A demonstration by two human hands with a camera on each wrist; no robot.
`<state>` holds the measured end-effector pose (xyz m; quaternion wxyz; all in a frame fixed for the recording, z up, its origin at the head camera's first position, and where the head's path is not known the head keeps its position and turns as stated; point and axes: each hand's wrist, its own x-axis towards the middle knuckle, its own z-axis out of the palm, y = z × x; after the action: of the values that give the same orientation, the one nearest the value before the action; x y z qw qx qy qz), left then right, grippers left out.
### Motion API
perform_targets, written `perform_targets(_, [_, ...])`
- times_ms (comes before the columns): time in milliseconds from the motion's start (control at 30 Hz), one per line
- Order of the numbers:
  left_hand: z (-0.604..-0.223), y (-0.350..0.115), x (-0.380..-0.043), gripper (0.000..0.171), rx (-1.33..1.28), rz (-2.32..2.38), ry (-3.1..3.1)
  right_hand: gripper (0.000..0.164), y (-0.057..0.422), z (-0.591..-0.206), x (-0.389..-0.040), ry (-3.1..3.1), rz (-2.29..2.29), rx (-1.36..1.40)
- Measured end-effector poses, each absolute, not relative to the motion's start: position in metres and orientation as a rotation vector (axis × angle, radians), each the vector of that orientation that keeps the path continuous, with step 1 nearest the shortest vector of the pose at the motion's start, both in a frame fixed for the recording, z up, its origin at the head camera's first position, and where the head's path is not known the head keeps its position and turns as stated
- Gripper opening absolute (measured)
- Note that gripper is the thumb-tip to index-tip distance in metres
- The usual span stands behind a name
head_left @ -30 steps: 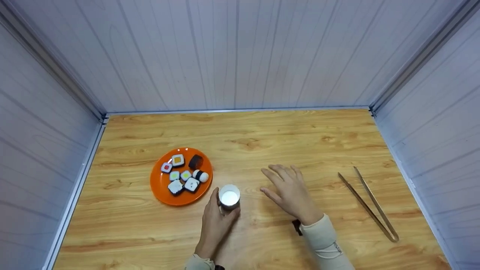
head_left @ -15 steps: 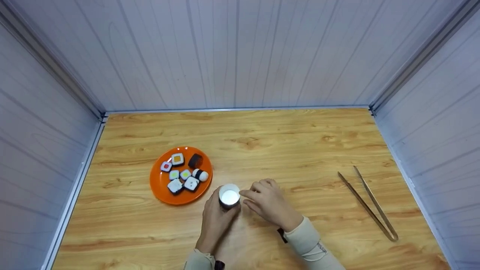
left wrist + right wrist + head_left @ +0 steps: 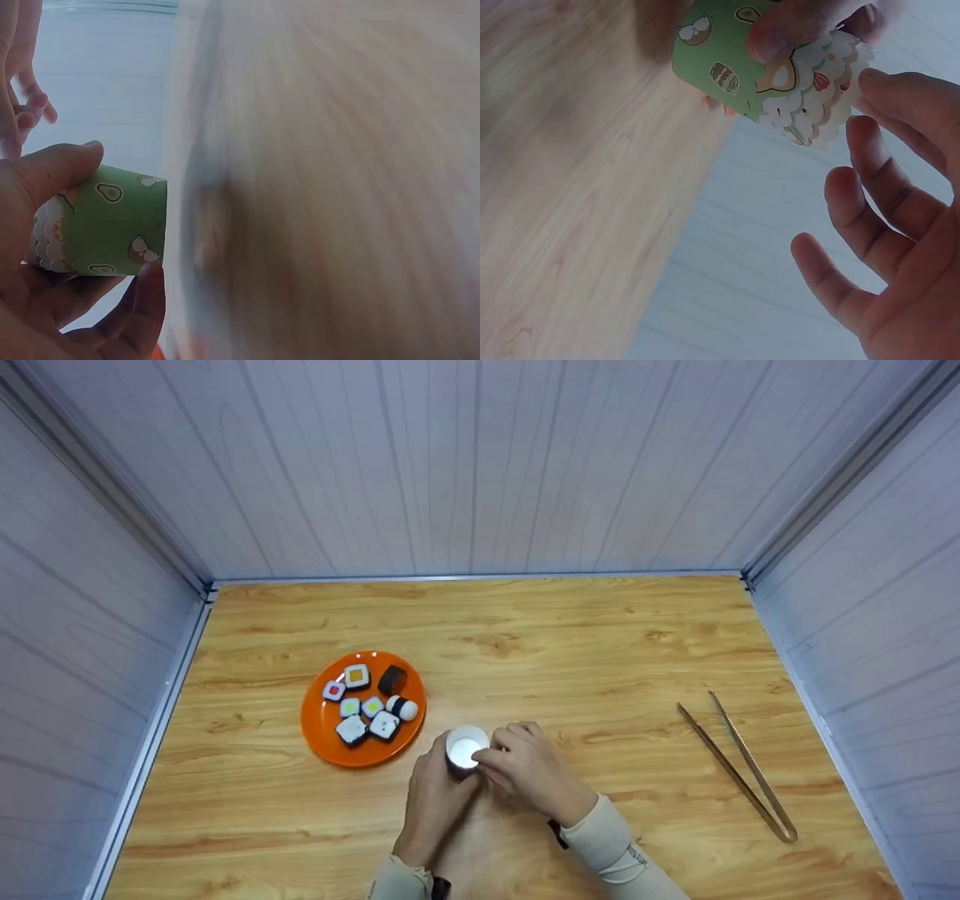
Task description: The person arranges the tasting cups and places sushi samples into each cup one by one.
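My left hand [image 3: 433,802] grips a stack of green paper cups [image 3: 120,217] printed with avocados and small animals. Several scalloped white rims [image 3: 817,101] show nested together at the open end. From the head view I look down into the white inside of the top paper cup [image 3: 465,746]. On the right side of that rim, my right hand [image 3: 532,772] pinches the edge between thumb and forefinger. Its other fingers [image 3: 847,199] are spread and loosely bent, apart from the cups.
An orange plate [image 3: 319,742] with several sushi pieces [image 3: 356,676] lies left of the cups. Metal tongs [image 3: 739,769] lie spread on the right of the wooden table [image 3: 570,645]. Pale panels [image 3: 480,472] enclose the back and both sides.
My right hand has come left and down from beside the cups to the rim, and its fingers have drawn together there. The left hand and the cups have barely shifted.
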<state>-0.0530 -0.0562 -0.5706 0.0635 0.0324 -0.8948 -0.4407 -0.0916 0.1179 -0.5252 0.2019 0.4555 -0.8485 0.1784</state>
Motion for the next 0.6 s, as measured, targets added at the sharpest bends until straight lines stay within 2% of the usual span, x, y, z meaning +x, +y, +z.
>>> perform_targets(600, [-0.5653,-0.0461,-0.0529,0.073,-0.032,-1.311,-2.692,0.008,0.1226,-0.5223,-0.0899,-2.38,0.422,1.283])
